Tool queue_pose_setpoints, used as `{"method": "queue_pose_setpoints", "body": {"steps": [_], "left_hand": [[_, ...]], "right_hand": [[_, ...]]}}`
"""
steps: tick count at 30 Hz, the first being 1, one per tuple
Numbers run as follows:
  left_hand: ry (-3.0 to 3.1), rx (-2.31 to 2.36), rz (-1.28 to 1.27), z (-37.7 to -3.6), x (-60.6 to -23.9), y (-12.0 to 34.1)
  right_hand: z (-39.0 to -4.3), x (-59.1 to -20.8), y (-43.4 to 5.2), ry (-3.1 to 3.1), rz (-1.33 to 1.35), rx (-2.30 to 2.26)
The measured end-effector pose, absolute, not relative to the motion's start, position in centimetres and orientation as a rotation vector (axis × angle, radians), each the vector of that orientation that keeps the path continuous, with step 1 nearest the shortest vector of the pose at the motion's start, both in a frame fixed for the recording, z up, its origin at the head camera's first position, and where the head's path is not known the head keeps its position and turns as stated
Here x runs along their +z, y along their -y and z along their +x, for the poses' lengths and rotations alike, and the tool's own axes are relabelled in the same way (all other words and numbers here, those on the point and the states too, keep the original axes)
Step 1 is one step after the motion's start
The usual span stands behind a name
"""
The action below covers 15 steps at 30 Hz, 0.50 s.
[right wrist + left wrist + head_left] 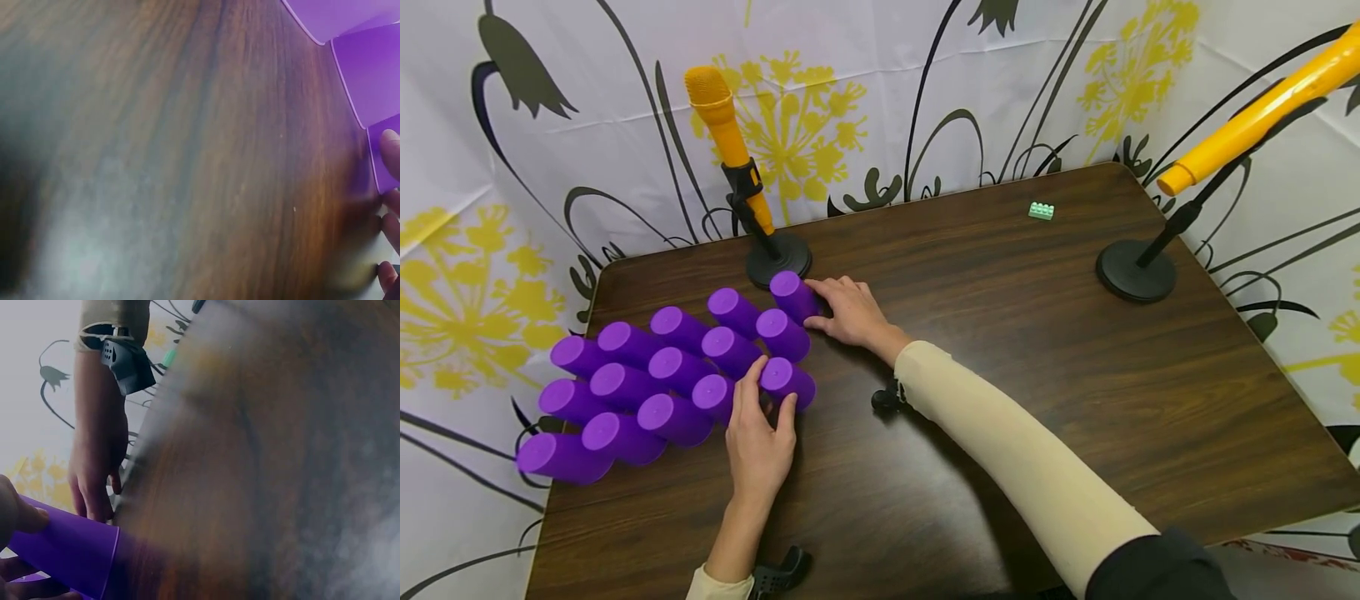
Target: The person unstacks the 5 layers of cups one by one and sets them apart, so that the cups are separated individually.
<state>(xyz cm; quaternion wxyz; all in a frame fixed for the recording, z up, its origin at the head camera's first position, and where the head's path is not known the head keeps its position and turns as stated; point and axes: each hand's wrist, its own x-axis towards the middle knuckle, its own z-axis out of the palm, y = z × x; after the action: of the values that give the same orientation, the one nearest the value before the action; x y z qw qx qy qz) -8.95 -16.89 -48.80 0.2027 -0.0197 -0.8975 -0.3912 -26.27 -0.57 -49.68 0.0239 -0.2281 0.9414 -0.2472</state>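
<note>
I see a dark wood-grain table point(1037, 350), glossy finish, w/ a block of smooth purple plastic cups point(673, 375) set upside down in three staggered rows on the near-left part, flat round bases up. Tapered cylinders, long axes upright, leaning out in the head view, prob. lens. Left hand point(760, 446) sits just near of the right-end cup of the near row point(786, 382), thumb and forefinger curled round its wall, so it's holding that one. Right hand point(850, 312) lies directly right of the right-end cup of the far row point(793, 296), fingers straight, tips touching its side. Far off: two yellow mics on black round stands point(730, 125) point(1255, 117) and a small green toy brick point(1041, 211).
</note>
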Motion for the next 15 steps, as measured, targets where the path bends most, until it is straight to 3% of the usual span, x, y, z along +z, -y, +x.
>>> {"method": "queue_pose_setpoints", "body": {"steps": [15], "left_hand": [[2.376,-1.005,-0.170,-7.8,-46.8,17.0]], "right_hand": [[-25.1,-49.3,-5.3,-2.919,-0.903,-0.844]]}}
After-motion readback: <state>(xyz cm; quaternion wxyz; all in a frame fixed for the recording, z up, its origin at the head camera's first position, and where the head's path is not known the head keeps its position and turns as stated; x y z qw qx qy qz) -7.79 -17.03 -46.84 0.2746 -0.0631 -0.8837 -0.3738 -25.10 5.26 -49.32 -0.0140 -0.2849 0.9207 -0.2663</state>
